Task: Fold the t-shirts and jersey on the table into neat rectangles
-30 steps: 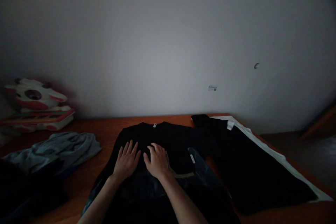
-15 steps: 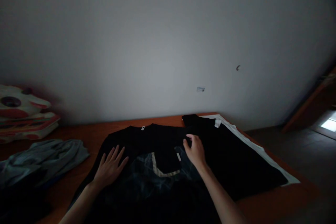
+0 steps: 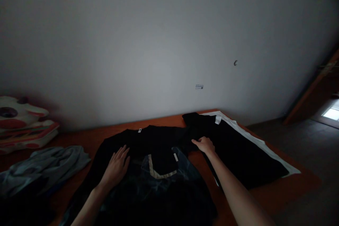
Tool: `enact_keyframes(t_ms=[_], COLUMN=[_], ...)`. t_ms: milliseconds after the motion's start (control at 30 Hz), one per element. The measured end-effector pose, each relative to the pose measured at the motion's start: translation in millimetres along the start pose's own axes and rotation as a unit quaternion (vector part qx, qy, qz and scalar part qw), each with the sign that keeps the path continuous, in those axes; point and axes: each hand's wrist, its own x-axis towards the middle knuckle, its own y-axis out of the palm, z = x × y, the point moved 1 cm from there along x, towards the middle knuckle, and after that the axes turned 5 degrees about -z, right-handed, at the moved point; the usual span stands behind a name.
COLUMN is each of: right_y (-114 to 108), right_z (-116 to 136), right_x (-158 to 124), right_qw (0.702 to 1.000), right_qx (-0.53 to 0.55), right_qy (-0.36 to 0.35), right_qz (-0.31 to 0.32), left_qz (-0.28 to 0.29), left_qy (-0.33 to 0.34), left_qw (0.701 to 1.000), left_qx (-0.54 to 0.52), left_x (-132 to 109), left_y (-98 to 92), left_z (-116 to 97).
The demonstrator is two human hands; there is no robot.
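A dark patterned garment (image 3: pixel 159 194) with a pale-trimmed neckline lies over a black garment (image 3: pixel 164 134) on the orange-brown table. My left hand (image 3: pixel 116 166) rests on the left part of these clothes, palm down, with its fingers stretched out. Farther right, my right hand (image 3: pixel 205 144) is closed in a pinch on dark cloth, which looks like the black garment's sleeve or edge. Just beyond it, another black garment (image 3: pixel 238 152) with a white label is spread over a white garment (image 3: pixel 293 168).
A grey crumpled cloth (image 3: pixel 53 162) lies at the left, near a red and white toy (image 3: pixel 26 125). Behind the table (image 3: pixel 108 129) stands a grey wall (image 3: pixel 148 49) with a small sticker. Floor and a wooden frame show at the right.
My right hand has moved right and closed on dark cloth, pulling it off the patterned garment's right side, where table now shows. My left hand has shifted slightly right. The view has tilted slightly.
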Motion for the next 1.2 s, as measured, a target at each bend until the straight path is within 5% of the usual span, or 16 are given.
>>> enact_keyframes(t_ms=[200, 433, 667, 733, 800, 900, 967, 1000, 1067, 1200], right_y=[-1.1, -5.3, -17.8, -21.9, -25.0, -23.7, -19.6, -16.5, -9.3, 2.1], right_z=[1.6, 8.3, 54.9, 82.6, 113.6, 152.1, 161.9, 161.7, 153.1, 116.8], right_x=[22.1, 22.5, -2.1, -26.1, -62.3, -127.8, -162.2, -173.1, -181.6, -165.2], right_qw=[0.999, 0.998, 0.999, 0.997, 0.985, 0.894, 0.826, 0.809, 0.808, 0.851], right_qx=[0.008, 0.04, 0.011, -0.004, -0.02, 0.049, 0.077, 0.077, 0.064, 0.028], right_qy=[0.041, 0.007, -0.043, -0.068, -0.156, -0.446, -0.55, -0.569, -0.569, -0.517], right_qz=[0.019, 0.045, -0.01, -0.034, -0.069, 0.021, 0.099, 0.122, 0.137, 0.09], left_qz=[-0.001, -0.014, -0.069, -0.059, -0.042, 0.017, 0.062, 0.074, 0.077, 0.101], left_qy=[0.025, -0.03, -0.107, -0.154, -0.211, -0.322, -0.379, -0.395, -0.401, -0.375], left_qw=[1.0, 0.993, 0.931, 0.896, 0.826, 0.639, 0.529, 0.499, 0.485, 0.53], left_qx=[-0.004, -0.11, -0.342, -0.412, -0.52, -0.698, -0.757, -0.768, -0.774, -0.754], left_x=[-15.6, -12.8, -9.4, -8.6, -7.7, -7.2, -7.6, -7.8, -8.1, -8.7], left_y=[8.3, -2.7, -28.6, -32.1, -32.8, -30.7, -29.7, -29.7, -30.5, -31.0], left_z=[-22.7, -26.6, -36.2, -41.3, -48.3, -61.9, -70.3, -73.3, -76.4, -77.1])
